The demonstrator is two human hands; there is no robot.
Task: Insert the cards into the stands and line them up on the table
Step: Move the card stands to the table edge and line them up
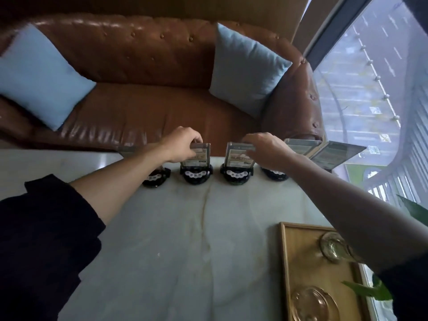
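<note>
Several black stands with white buttons stand in a row along the far edge of the white table (pixel 176 239). My left hand (pixel 184 144) grips the top of the card (pixel 196 157) that sits upright in the second stand (pixel 196 175). My right hand (pixel 266 150) grips the top of the card (pixel 238 156) in the third stand (pixel 236 176). The leftmost stand (pixel 155 178) lies partly under my left forearm. A fourth stand (pixel 274 174) sits below my right wrist. Two more cards (pixel 324 152) show at the far right.
A wooden tray (pixel 308 269) with glass dishes (pixel 310 302) sits at the near right of the table. Green plant leaves (pixel 370 293) reach in from the right. A brown leather sofa (pixel 148 112) with two blue cushions stands behind the table, and a window is at the right.
</note>
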